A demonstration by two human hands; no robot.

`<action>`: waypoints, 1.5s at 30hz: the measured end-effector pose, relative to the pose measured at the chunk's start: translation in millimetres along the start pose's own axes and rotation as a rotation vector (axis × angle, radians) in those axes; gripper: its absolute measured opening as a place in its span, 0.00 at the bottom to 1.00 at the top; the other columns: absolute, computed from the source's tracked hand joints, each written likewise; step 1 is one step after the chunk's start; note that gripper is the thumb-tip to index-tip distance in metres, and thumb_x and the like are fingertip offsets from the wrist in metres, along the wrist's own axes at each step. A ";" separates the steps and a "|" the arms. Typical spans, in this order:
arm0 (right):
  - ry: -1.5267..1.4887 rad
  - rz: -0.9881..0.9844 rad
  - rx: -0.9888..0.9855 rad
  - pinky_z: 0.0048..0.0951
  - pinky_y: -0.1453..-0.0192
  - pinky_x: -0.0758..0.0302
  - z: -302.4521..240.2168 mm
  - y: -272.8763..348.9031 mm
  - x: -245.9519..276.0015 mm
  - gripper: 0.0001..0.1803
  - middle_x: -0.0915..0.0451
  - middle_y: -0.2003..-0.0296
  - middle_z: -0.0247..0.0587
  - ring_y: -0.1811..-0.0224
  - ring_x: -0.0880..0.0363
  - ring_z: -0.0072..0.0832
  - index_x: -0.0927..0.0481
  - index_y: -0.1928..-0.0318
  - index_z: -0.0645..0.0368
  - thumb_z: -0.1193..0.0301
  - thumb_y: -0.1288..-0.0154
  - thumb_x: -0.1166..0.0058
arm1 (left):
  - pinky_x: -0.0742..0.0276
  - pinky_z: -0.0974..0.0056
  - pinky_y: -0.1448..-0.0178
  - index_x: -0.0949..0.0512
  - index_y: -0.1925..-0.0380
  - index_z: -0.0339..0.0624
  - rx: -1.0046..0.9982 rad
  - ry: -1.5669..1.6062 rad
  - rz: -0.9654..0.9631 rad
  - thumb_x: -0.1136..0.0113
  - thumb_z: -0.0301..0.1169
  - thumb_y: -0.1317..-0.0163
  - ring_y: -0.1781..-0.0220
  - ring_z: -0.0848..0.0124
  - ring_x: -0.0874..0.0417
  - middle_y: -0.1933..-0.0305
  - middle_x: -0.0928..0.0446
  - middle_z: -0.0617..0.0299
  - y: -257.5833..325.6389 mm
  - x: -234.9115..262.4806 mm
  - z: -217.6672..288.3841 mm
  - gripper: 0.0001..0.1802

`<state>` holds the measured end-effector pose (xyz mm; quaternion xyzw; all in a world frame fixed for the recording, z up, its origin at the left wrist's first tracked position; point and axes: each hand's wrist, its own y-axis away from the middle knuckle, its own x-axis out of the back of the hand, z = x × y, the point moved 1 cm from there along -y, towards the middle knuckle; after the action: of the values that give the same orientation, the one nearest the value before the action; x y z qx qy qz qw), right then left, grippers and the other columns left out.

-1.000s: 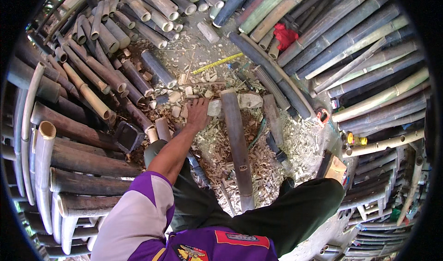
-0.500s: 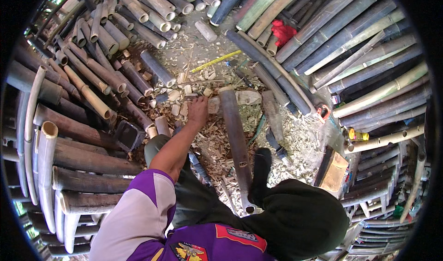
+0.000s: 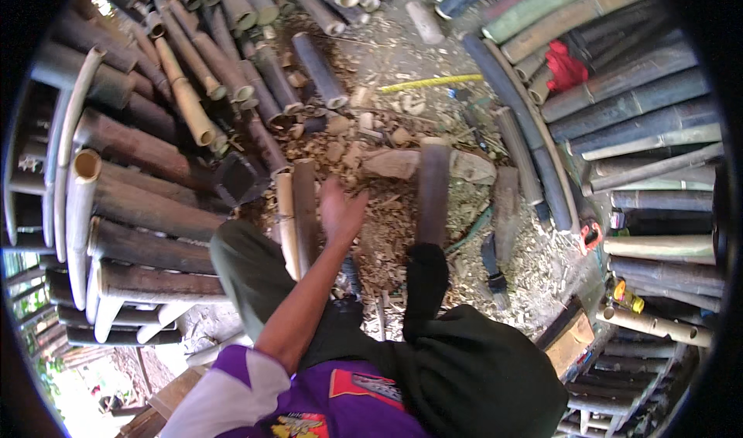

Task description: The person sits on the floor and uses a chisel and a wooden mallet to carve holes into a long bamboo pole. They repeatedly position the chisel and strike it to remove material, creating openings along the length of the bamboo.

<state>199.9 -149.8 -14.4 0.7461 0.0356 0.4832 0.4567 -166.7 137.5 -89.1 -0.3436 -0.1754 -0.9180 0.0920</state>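
My left hand (image 3: 343, 212) reaches down over the wood chips in front of me. It is blurred, with the thumb side toward the right, and I cannot make out anything in it. Close on its left stands a short brown bamboo piece (image 3: 306, 210) beside a pale narrow one (image 3: 287, 225). To the right, a dark bamboo tube (image 3: 433, 186) lies across a pale wooden block (image 3: 391, 164). A black-covered shape (image 3: 426, 275), apparently my foot, hides the tube's near end. No right hand shows.
Bamboo poles (image 3: 166, 206) are stacked at the left, with more poles (image 3: 635, 113) at the right. A yellow measuring tape (image 3: 429, 83) lies beyond the block. A dark-handled tool (image 3: 493, 264) rests on the shavings. Farther right are a red cloth (image 3: 566, 66) and an orange-handled saw (image 3: 590, 237).
My left hand has drawn back toward me and left, away from the chips beside the block. The view has shifted, so the surroundings appear farther right.
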 end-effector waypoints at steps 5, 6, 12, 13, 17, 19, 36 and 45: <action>0.091 0.525 0.436 0.50 0.53 0.20 -26.4 -162.1 50.5 0.20 0.16 0.57 0.60 0.56 0.15 0.57 0.24 0.43 0.63 0.62 0.26 0.44 | 0.25 0.41 0.39 0.36 0.42 0.33 0.550 -0.362 -0.106 0.23 0.44 0.49 0.39 0.38 0.22 0.40 0.26 0.37 101.0 -19.1 -68.3 0.43; -0.005 0.489 0.467 0.50 0.55 0.20 -55.2 -176.8 71.2 0.19 0.15 0.58 0.59 0.56 0.15 0.57 0.24 0.44 0.62 0.62 0.27 0.42 | 0.24 0.41 0.40 0.34 0.43 0.33 0.522 -0.428 -0.081 0.23 0.43 0.50 0.41 0.38 0.21 0.42 0.24 0.37 111.2 -18.7 -75.7 0.41; -0.320 0.315 0.487 0.50 0.51 0.21 -124.6 -193.8 104.6 0.15 0.17 0.55 0.55 0.54 0.16 0.53 0.25 0.47 0.58 0.67 0.30 0.40 | 0.22 0.46 0.44 0.24 0.51 0.33 0.664 -0.244 -0.130 0.32 0.34 0.45 0.46 0.44 0.16 0.53 0.18 0.41 108.1 -15.8 -102.3 0.24; -0.250 0.379 0.484 0.49 0.51 0.21 -123.7 -196.9 96.4 0.15 0.17 0.54 0.54 0.54 0.16 0.53 0.25 0.47 0.58 0.68 0.30 0.40 | 0.22 0.47 0.44 0.22 0.53 0.33 0.704 -0.169 -0.095 0.33 0.33 0.44 0.47 0.46 0.16 0.55 0.17 0.42 112.3 -15.0 -101.8 0.21; -0.310 0.537 0.526 0.51 0.48 0.22 -112.8 -197.9 81.2 0.18 0.22 0.52 0.56 0.51 0.19 0.55 0.27 0.44 0.60 0.70 0.30 0.40 | 0.21 0.54 0.53 0.21 0.54 0.35 0.563 0.337 0.003 0.44 0.26 0.39 0.60 0.56 0.15 0.67 0.20 0.52 123.9 -10.1 -100.8 0.14; -0.375 0.499 0.501 0.52 0.44 0.24 -103.3 -193.2 81.0 0.21 0.24 0.50 0.58 0.49 0.21 0.55 0.29 0.41 0.62 0.70 0.30 0.40 | 0.18 0.59 0.58 0.26 0.48 0.37 0.641 0.729 -0.121 0.47 0.25 0.36 0.62 0.65 0.17 0.61 0.21 0.53 108.3 20.1 -21.6 0.16; -0.068 0.388 0.434 0.55 0.31 0.31 -73.5 -195.6 54.4 0.34 0.30 0.39 0.74 0.36 0.30 0.66 0.37 0.30 0.72 0.65 0.28 0.44 | 0.20 0.63 0.67 0.33 0.53 0.38 0.411 1.959 0.291 0.50 0.30 0.24 0.66 0.67 0.22 0.60 0.23 0.54 0.0 148.0 5.9 0.07; -0.027 0.429 0.580 0.51 0.30 0.30 -71.9 -227.4 49.3 0.41 0.27 0.39 0.73 0.36 0.27 0.63 0.36 0.31 0.76 0.56 0.31 0.37 | 0.14 0.61 0.63 0.29 0.56 0.26 0.569 2.057 0.230 0.45 0.22 0.32 0.68 0.62 0.19 0.65 0.23 0.51 -87.5 160.8 -134.3 0.09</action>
<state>260.2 53.1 -135.0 0.8415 0.0079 0.5279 0.1145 -392.5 158.6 -99.4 0.6141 -0.1877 -0.6779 0.3580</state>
